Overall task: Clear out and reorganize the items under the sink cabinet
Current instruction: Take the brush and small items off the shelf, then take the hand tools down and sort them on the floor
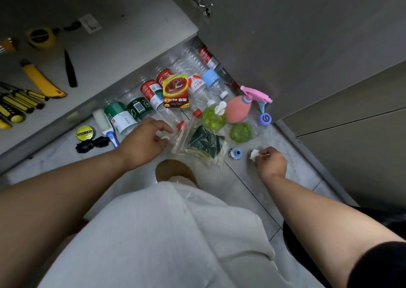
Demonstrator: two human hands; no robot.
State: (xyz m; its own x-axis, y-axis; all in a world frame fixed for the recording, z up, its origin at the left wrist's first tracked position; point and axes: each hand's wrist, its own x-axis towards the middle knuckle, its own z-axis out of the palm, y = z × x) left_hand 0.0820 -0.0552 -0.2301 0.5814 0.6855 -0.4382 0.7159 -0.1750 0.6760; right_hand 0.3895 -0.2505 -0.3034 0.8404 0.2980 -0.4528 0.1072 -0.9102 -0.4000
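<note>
Left hand (146,141) fingers curled, touching clear zip-seal plastic bag (182,137), its long axis running away from the body. Right hand (271,160) pinches small white crumpled scrap (253,154), farther off.

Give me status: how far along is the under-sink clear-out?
Done: bottles, pink sprayer and a zip bag lie out on the floor; tools sit on the cabinet shelf. In hand: right hand pinches a white scrap; left hand reaches the bag. Left: sorting and restocking.
</note>
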